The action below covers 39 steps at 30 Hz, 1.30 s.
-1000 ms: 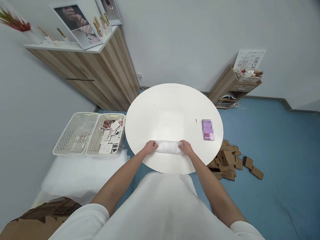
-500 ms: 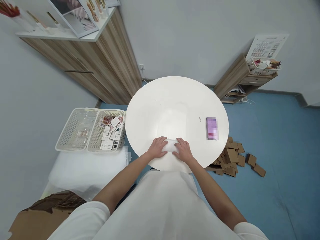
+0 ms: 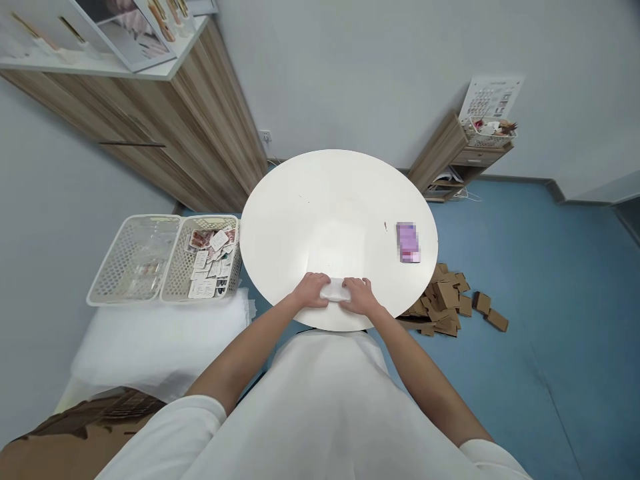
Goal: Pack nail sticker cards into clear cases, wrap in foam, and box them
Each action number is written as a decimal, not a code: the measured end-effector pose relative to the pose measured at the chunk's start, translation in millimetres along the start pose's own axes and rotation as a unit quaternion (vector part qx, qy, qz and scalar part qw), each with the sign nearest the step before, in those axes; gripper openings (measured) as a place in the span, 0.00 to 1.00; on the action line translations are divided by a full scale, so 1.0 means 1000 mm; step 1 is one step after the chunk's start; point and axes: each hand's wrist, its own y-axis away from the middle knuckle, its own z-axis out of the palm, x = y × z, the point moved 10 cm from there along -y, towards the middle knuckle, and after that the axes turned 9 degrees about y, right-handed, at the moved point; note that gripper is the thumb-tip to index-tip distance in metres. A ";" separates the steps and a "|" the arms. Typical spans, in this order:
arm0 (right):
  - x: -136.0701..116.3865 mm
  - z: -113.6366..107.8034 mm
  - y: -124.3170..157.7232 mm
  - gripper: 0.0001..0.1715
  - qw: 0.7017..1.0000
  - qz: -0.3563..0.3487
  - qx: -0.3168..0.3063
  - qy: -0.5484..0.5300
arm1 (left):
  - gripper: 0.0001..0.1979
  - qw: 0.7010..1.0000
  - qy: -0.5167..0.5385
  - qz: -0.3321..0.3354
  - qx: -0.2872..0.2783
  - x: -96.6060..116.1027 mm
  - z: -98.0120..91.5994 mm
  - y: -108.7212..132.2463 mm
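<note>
Near the front edge of the round white table [image 3: 330, 187], a small white wrapped bundle [image 3: 335, 289] lies crosswise. Around its left end my left hand [image 3: 313, 291] is closed, thumb on the near side and fingers on the far side. My right hand [image 3: 359, 295] grips the other end in the same way. Only the middle of the bundle shows between the hands, and what is inside it cannot be seen. To the right on the table lies a purple pack [image 3: 409, 242], its face blurred.
Two white plastic baskets stand at the left: one [image 3: 107, 270] with clear packaging, one [image 3: 173, 283] with cards and packets. White sheets [image 3: 165, 340] lie below them. Small cardboard boxes [image 3: 445, 297] are heaped on the floor at right. A wooden cabinet [image 3: 210, 120] and a small shelf [image 3: 440, 150] stand behind.
My fingers have curled in more tightly around the ends of the white bundle, which looks more compact. The whole view has shifted slightly, moving the surroundings to the left.
</note>
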 end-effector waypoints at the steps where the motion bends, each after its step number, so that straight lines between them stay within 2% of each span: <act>1: -0.002 0.001 0.006 0.23 1.000 0.000 -0.007 -0.004 | 0.23 1.000 0.005 -0.001 -0.006 0.002 0.004 0.004; 9: -0.014 0.017 0.045 0.18 0.999 -0.001 -0.049 -0.018 | 0.21 0.996 0.070 -0.036 -0.035 0.012 0.027 0.033; 15: -0.010 0.007 0.039 0.15 0.999 0.003 -0.037 -0.020 | 0.19 0.992 0.106 -0.060 -0.038 0.007 0.020 0.032; 19: 0.009 -0.002 0.024 0.14 0.992 0.033 -0.057 -0.106 | 0.20 0.980 0.183 -0.077 -0.022 -0.008 0.006 0.031; 24: 0.030 0.001 0.007 0.20 0.964 0.086 -0.101 -0.229 | 0.19 0.952 0.269 -0.144 0.021 -0.046 -0.004 0.033; 29: 0.054 0.002 -0.001 0.18 0.960 0.160 -0.025 -0.230 | 0.14 0.921 0.301 -0.234 0.084 -0.084 0.001 0.037; 35: 0.077 0.013 0.018 0.12 0.957 0.250 0.010 -0.145 | 0.14 0.904 0.283 -0.292 0.131 -0.103 0.004 0.040; 37: 0.076 0.011 0.025 0.16 0.956 0.265 0.029 -0.124 | 0.18 0.898 0.264 -0.314 0.159 -0.106 0.001 0.045; 39: 0.071 0.000 0.029 0.26 0.956 0.275 0.077 -0.072 | 0.23 0.899 0.227 -0.314 0.204 -0.103 -0.008 0.049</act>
